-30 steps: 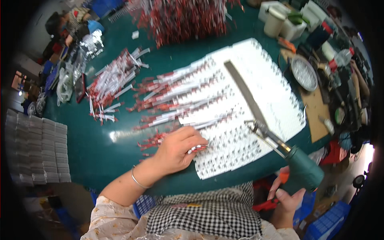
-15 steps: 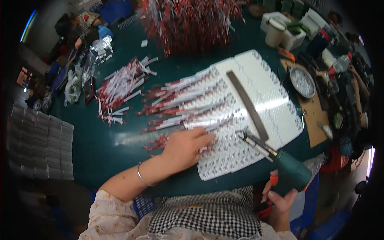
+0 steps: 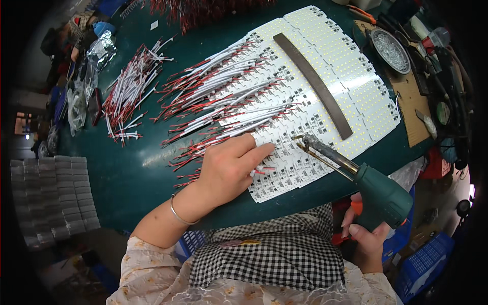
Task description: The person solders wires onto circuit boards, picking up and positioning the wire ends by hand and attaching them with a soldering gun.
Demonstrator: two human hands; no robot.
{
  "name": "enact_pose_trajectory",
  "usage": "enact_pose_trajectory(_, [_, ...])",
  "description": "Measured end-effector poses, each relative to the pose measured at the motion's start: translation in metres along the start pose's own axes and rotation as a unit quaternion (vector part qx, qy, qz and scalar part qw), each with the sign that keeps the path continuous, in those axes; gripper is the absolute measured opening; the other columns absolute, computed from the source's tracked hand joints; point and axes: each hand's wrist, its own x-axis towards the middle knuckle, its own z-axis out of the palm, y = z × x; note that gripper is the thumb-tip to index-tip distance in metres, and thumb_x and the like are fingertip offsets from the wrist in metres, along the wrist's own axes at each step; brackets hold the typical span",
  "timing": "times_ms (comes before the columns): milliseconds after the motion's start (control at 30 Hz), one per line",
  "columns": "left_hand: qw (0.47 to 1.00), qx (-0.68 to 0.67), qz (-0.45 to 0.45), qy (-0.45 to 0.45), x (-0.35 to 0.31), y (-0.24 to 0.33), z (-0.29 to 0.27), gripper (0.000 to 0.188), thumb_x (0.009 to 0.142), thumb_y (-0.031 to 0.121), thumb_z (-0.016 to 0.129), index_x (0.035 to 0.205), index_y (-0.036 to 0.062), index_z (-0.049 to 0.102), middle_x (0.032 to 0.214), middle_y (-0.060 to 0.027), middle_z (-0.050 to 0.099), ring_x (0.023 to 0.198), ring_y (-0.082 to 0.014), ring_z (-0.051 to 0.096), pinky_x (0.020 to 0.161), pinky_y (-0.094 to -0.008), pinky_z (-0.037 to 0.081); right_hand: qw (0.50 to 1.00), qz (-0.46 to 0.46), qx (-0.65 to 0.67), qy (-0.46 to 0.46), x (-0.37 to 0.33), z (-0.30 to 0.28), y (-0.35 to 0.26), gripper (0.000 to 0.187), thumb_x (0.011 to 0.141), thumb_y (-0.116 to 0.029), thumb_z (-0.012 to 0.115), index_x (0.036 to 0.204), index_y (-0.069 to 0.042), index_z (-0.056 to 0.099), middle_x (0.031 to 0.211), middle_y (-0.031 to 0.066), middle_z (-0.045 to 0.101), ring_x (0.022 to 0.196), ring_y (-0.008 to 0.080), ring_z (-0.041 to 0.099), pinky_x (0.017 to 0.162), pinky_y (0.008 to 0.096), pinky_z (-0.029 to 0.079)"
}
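Observation:
My left hand [image 3: 226,165] rests over the near left part of white LED circuit boards [image 3: 330,66]. Its thumb and fingers are pinched together around a short white-sleeved wire [image 3: 258,171] with red ends, mostly covered by the hand. My right hand [image 3: 368,241] grips a green soldering gun [image 3: 384,198] with an orange trigger. The gun's metal tip points left over the boards, a little right of my left fingertips; whether it touches a board I cannot tell. Several rows of red and white wires [image 3: 213,104] lie along the boards' left side.
A dark curved bar [image 3: 312,84] lies across the boards. Loose wires [image 3: 129,86] are heaped to the left, with a larger bundle [image 3: 203,10] at the back. A round metal dish [image 3: 390,51] sits at right on cardboard [image 3: 414,122]. Stacked pale blocks [image 3: 53,195] stand at far left.
The view has tilted, so the table appears higher in the picture. The soldering gun's tip has moved slightly left across the boards. My left hand keeps about the same place on them.

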Motion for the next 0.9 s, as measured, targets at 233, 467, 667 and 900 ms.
enact_pose_trajectory(233, [1.0,0.009,0.004,0.019,0.0,-0.003,0.003,0.04,0.058,-0.002,0.065,0.096,0.0079,0.066,0.066,-0.0043,0.049,0.056,-0.0207,0.054,0.045,-0.0333,0.043,1.0,0.012,0.004,0.012,0.001,0.001,0.001,0.061,0.071,0.007,0.064,0.128,0.009,0.044,0.122,0.0199,0.055,0.075,0.0214,0.061,0.055,0.0272,0.053])
enact_pose_trajectory(467, [0.999,-0.008,0.033,0.02,0.0,-0.006,0.001,0.053,0.051,-0.009,0.061,0.101,0.0081,0.068,0.069,-0.005,0.058,0.055,-0.02,0.057,0.046,-0.0314,0.043,0.994,0.034,-0.03,0.103,0.002,0.012,0.003,0.065,0.067,-0.012,0.074,0.119,0.014,0.044,0.11,0.0198,0.054,0.06,0.0188,0.06,0.043,0.0243,0.05])
enact_pose_trajectory(667, [1.0,-0.015,0.014,0.004,0.0,-0.006,0.005,0.047,0.056,-0.003,0.07,0.102,0.0078,0.068,0.069,-0.0052,0.058,0.056,-0.0196,0.057,0.046,-0.0305,0.045,0.994,0.025,-0.033,0.098,0.003,0.01,0.006,0.065,0.069,-0.013,0.076,0.118,0.015,0.044,0.108,0.0201,0.054,0.057,0.0182,0.06,0.042,0.0238,0.049])
enact_pose_trajectory(900, [1.0,-0.002,-0.001,-0.031,0.0,0.001,0.002,0.043,0.059,-0.002,0.067,0.101,0.0061,0.067,0.072,-0.0059,0.054,0.059,-0.021,0.057,0.047,-0.0333,0.045,1.0,0.002,-0.012,-0.017,0.003,0.001,0.007,0.059,0.072,0.007,0.063,0.129,0.009,0.045,0.125,0.0212,0.054,0.076,0.022,0.061,0.055,0.0268,0.053])
